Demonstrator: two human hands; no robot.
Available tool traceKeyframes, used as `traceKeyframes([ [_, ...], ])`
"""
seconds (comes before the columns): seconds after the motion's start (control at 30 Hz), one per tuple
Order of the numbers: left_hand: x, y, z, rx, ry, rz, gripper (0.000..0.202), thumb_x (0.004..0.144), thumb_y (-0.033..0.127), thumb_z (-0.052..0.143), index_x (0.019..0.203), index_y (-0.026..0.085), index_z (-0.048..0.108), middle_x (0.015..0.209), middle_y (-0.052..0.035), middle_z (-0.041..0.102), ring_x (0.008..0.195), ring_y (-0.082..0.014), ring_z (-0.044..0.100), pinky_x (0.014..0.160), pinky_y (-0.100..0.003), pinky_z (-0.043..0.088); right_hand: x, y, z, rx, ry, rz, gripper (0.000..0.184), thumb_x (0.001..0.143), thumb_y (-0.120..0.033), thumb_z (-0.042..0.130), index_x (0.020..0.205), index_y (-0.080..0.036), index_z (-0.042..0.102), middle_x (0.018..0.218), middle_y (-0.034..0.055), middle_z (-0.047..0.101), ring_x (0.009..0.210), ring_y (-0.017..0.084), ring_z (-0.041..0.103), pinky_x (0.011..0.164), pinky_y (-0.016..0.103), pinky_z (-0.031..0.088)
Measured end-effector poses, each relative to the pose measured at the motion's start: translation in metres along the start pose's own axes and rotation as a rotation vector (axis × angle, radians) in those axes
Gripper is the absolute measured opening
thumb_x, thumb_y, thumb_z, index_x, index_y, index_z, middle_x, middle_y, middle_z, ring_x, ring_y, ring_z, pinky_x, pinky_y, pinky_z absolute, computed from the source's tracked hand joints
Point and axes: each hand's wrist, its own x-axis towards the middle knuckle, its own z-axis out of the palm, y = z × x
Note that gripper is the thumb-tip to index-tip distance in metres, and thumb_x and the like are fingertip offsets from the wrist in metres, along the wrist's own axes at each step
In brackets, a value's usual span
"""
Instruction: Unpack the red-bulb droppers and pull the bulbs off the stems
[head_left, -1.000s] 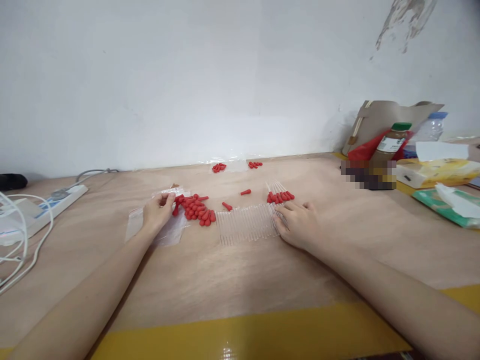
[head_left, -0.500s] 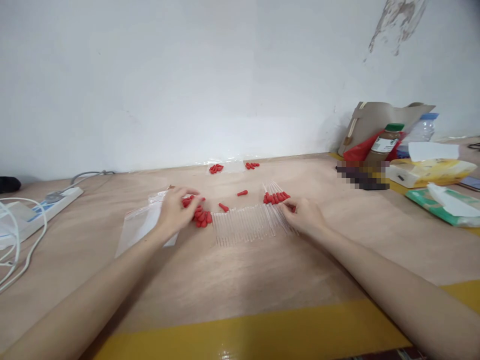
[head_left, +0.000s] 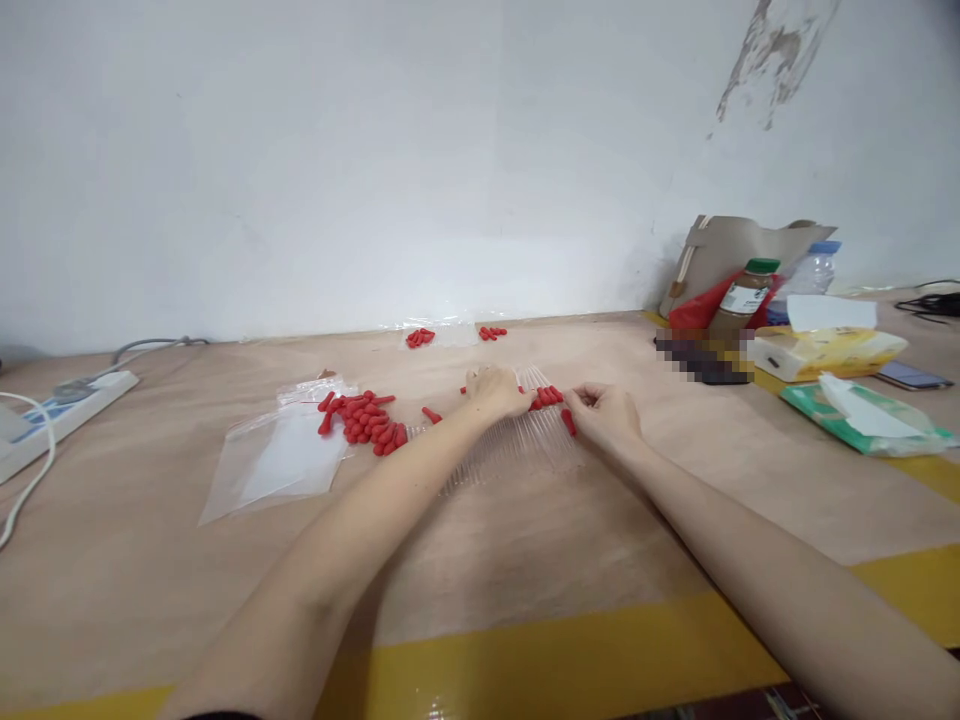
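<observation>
A row of clear thin tubes (head_left: 525,448) lies on the brown table (head_left: 465,560). Past it lie a few tubes with red caps (head_left: 550,395) on their ends. My left hand (head_left: 491,392) reaches across to these capped tubes, its fingers curled; what they hold is hidden. My right hand (head_left: 606,415) rests at the right end of the row, fingers pinched on a red cap (head_left: 568,421). A pile of loose red caps (head_left: 365,418) lies to the left, beside a clear zip bag (head_left: 277,462). One single cap (head_left: 431,414) lies between the pile and the tubes.
Two small groups of red caps (head_left: 419,337) lie by the wall on clear plastic. A white power strip (head_left: 71,405) with cables is at far left. At right stand a bottle (head_left: 739,300), a beige bag (head_left: 739,250), tissue packs (head_left: 862,418) and a phone (head_left: 913,376).
My left hand left the pile of red caps and moved right to the capped tubes. My right hand shifted slightly and now pinches a red cap. The view panned a little right.
</observation>
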Motion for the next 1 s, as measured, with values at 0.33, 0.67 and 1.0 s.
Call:
traceKeyframes([
  [0.33, -0.090, -0.088, -0.040, -0.105, 0.302, 0.187, 0.021, 0.083, 0.038, 0.046, 0.075, 0.019, 0.051, 0.078, -0.0017, 0.062, 0.078, -0.0184, 0.054, 0.080, -0.038, 0.035, -0.016, -0.014, 0.005, 0.142, 0.148, -0.349, 0.032, 0.079, -0.038, 0.049, 0.096, -0.016, 0.065, 0.086, 0.0084, 0.061, 0.075, 0.017, 0.055, 0.068, 0.029, 0.044],
  [0.67, -0.139, -0.120, -0.033, -0.089, 0.387, 0.460, 0.012, 0.082, 0.029, 0.055, 0.075, 0.019, 0.052, 0.084, -0.0017, 0.065, 0.082, -0.0174, 0.053, 0.075, -0.035, 0.034, -0.058, -0.048, 0.018, -0.066, 0.022, -0.993, 0.027, 0.085, -0.028, 0.050, 0.110, -0.026, 0.059, 0.108, 0.0051, 0.062, 0.102, 0.019, 0.050, 0.093, 0.041, 0.030],
  [1.0, -0.140, -0.109, -0.035, -0.056, 0.356, 0.527, 0.013, 0.081, 0.032, 0.055, 0.086, 0.020, 0.058, 0.091, -0.0039, 0.067, 0.087, -0.0193, 0.054, 0.080, -0.037, 0.036, -0.065, -0.051, 0.027, -0.143, 0.029, -1.074, 0.019, 0.086, -0.023, 0.047, 0.089, -0.023, 0.066, 0.066, -0.0011, 0.060, 0.074, 0.013, 0.050, 0.092, 0.039, 0.026],
])
